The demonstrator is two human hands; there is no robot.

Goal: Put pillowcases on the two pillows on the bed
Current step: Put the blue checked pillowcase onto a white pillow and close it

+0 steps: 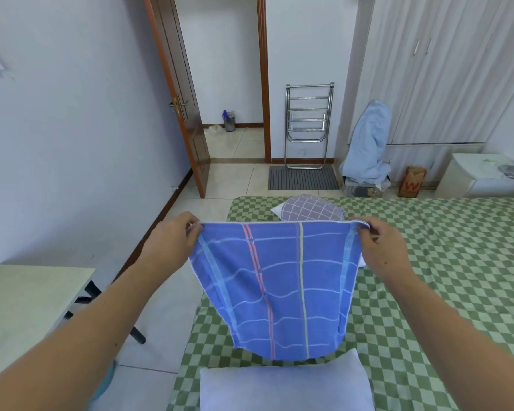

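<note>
My left hand (172, 238) and right hand (380, 247) pinch the blue pillowcase (276, 289) by its top corners — spread wide above the bare pillow (285, 387) on the bed (442, 262) — so it hangs flat.

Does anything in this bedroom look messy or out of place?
A pale blue cloth is heaped over a box by the wardrobe, and the far pillow lies askew at the bed's corner, its white end poking out of its checked case.

Two bare forearms, no sleeves, no jewellery
</note>
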